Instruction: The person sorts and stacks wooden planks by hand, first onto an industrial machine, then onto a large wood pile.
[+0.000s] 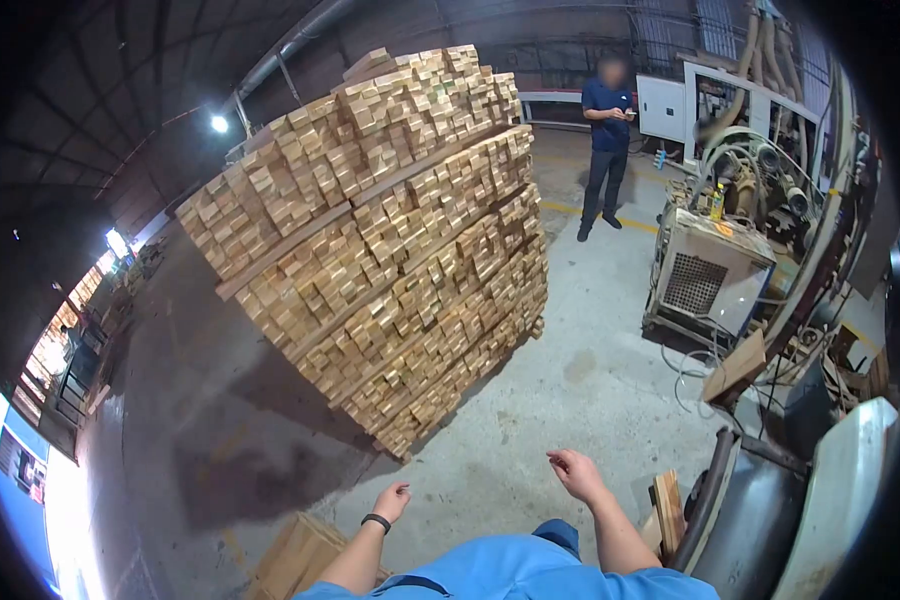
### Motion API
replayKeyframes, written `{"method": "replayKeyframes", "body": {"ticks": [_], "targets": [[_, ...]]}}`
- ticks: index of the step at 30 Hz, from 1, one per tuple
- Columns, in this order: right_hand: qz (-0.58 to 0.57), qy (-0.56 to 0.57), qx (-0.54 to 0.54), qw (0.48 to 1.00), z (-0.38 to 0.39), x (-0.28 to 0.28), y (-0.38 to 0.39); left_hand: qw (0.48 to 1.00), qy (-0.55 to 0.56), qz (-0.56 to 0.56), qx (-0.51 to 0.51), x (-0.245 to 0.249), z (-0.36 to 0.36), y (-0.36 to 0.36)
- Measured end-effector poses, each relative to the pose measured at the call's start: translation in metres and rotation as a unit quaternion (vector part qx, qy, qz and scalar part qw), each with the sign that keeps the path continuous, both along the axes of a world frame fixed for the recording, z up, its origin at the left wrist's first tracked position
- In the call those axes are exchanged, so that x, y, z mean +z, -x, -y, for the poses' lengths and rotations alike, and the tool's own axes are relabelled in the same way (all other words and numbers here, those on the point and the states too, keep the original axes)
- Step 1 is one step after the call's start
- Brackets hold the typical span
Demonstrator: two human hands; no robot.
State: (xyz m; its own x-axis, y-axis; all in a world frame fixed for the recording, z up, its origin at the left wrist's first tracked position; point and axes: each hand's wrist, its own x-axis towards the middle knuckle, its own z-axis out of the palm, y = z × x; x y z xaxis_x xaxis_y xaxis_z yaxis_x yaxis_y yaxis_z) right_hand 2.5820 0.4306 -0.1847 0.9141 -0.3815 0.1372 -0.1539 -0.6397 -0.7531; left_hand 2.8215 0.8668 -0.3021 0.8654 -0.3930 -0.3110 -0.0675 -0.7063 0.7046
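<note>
My left hand [393, 501], with a dark band on its wrist, hangs in the air over the floor with its fingers loosely bent and apart, and I see nothing in it. My right hand [576, 474] is also raised and empty, fingers slightly spread and pointing left. In front of both stands a tall stack of wooden blocks [400, 250], in layers parted by boards; neither hand touches it. Closest to my left hand lies a pile of wood pieces [300, 560] at the lower left. Some short boards [668, 510] stand beside my right forearm.
A machine with a curved metal surface [770, 510] fills the lower right. Behind it are a grilled metal unit [705, 275], hoses and a loose cable [685, 375] on the concrete floor [570, 400]. A person in dark clothes [605, 140] stands at the back, holding a small object.
</note>
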Motion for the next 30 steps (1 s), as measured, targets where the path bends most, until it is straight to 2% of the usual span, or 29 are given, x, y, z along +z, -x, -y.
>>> {"method": "replayKeyframes", "body": {"ticks": [3,7,10,12,14,19,22,26,28,30], "targets": [[-0.023,0.021,0.019,0.999,0.068,0.013,-0.069,0.998,0.053,0.032,0.005,0.058,0.067,-0.037],[0.057,0.105,0.067,0.991,0.179,0.05,-0.176,0.991,0.102,0.088,-0.01,0.129,0.159,-0.086],[0.156,0.19,0.101,0.964,0.265,0.121,-0.273,0.981,0.129,0.147,-0.008,0.149,0.216,-0.145],[0.196,0.225,0.134,0.945,0.301,0.198,-0.325,0.973,0.172,0.151,0.018,0.206,0.257,-0.164],[0.267,0.274,0.161,0.91,0.334,0.263,-0.378,0.955,0.202,0.215,-0.002,0.251,0.282,-0.194],[0.365,0.355,0.196,0.838,0.38,0.403,-0.505,0.91,0.176,0.376,-0.027,0.405,0.325,-0.241],[0.443,0.388,0.177,0.789,0.395,0.46,-0.587,0.862,0.094,0.495,-0.045,0.488,0.341,-0.275],[0.473,0.457,0.107,0.746,0.4,0.526,-0.678,0.768,0.077,0.632,-0.067,0.582,0.37,-0.336],[0.45,0.455,0.095,0.762,0.405,0.553,-0.723,0.705,0.065,0.701,-0.083,0.626,0.392,-0.372],[0.444,0.481,0.061,0.754,0.41,0.579,-0.764,0.695,0.039,0.715,-0.07,0.669,0.416,-0.405]]}}
